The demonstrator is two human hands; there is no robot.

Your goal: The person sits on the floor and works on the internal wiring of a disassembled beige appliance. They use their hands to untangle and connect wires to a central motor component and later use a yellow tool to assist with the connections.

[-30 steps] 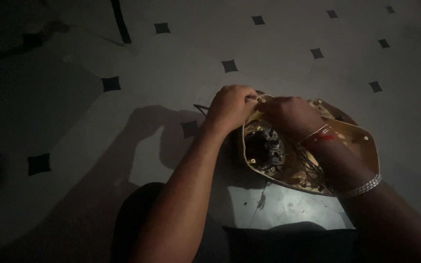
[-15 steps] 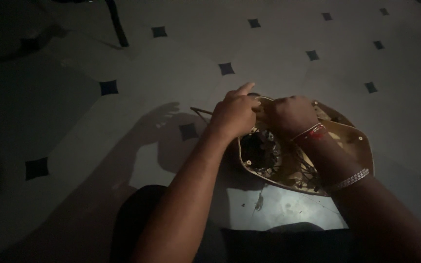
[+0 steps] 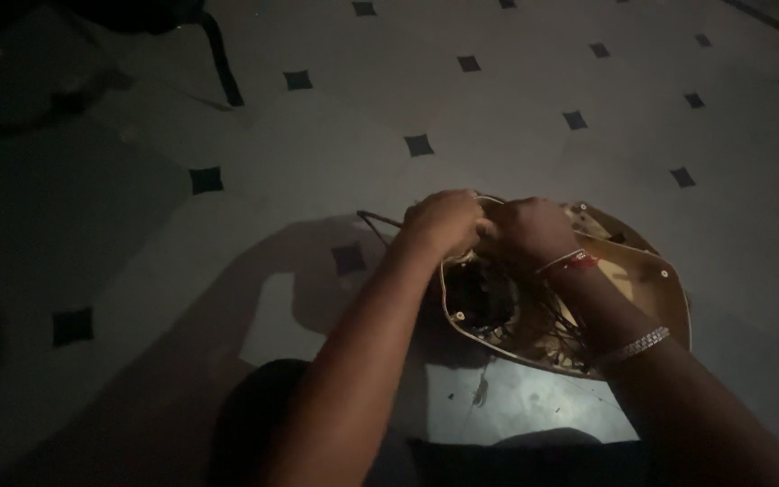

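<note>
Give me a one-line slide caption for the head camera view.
Both hands, left hand and right hand, work wires over an open tan casing on tiled floor.

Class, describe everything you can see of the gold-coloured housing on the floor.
The housing is a shallow, rounded-polygon shell, gold or tan, looking like plastic or thin metal, with small screw holes near its rim. It lies open side up on the pale tiled floor. Inside sit dark parts and a tangle of thin wires. The left hand and right hand meet over its far edge, gripping wires; a thin wire sticks out to the left.
</note>
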